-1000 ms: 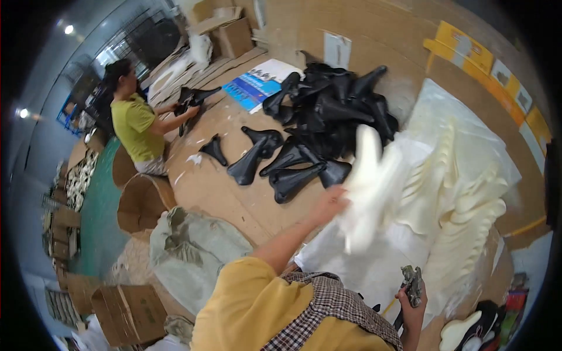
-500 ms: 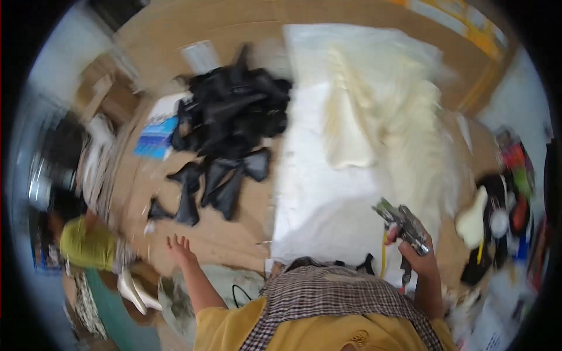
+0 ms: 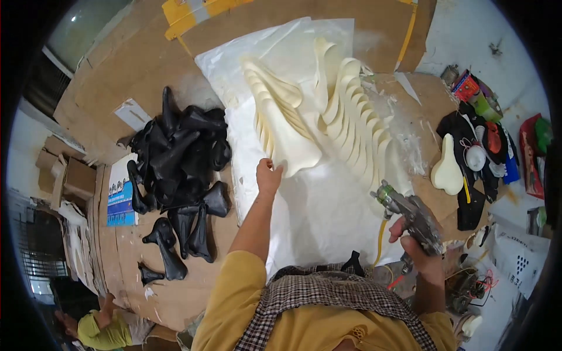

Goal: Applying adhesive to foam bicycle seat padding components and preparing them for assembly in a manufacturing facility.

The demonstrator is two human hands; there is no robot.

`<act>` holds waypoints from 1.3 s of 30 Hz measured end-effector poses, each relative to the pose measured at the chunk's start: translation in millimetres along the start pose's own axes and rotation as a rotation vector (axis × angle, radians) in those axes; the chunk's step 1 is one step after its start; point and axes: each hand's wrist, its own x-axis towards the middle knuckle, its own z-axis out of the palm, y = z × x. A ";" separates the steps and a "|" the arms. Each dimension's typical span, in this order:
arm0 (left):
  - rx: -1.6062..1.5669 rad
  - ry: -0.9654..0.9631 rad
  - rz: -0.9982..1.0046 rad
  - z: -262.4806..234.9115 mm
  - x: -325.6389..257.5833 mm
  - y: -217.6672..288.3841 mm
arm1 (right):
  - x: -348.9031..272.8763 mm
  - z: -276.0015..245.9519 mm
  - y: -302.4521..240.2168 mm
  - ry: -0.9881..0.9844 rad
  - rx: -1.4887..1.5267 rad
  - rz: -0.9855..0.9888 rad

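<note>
head view: left hand (image 3: 268, 175) reaches forward, fingers (image 3: 261, 166) closed on the near edge of a cream foam saddle pad (image 3: 290, 143), the front one of a leaning row of pads (image 3: 345, 117). right hand (image 3: 422, 253) is wrapped around the grip of a metal spray gun (image 3: 410, 212), nozzle pointing toward the row; a yellow hose (image 3: 380, 243) hangs just below the fingers. judged from the layout, the work looks early: the row stands full, with one lone cream pad (image 3: 448, 171) set apart beyond the gun hand. black saddle shells (image 3: 178, 164) lie heaped well left of the left fingers. white plastic sheet (image 3: 316, 205) covers a cardboard-topped bench (image 3: 134, 76); a cluttered workshop, with another person's yellow sleeve (image 3: 102, 333) at lower left.
</note>
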 end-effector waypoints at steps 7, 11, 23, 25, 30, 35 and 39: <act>0.090 0.097 0.080 -11.2 3.0 25.3 | -1.7 -10.9 32.8 -0.056 -0.006 0.089; -0.232 0.121 -0.002 -90.6 -13.8 -1.5 | 9.6 -8.5 42.0 -0.008 -0.102 0.305; -0.615 -0.004 -0.122 -67.7 -1.6 -27.8 | 25.6 -5.9 33.5 -0.006 -0.079 0.067; -0.757 -0.117 -0.042 -18.8 12.0 -1.7 | 18.8 -8.2 45.0 0.008 -0.062 0.144; -0.027 0.004 0.227 25.6 28.5 22.9 | 10.8 -7.8 44.3 0.018 0.009 0.208; -0.173 0.167 0.292 -10.6 14.8 21.6 | 17.3 -14.4 51.3 -0.006 -0.081 0.229; -0.520 0.114 -0.081 -108.4 -7.3 -43.4 | 37.4 -2.4 37.9 -0.039 -0.087 0.242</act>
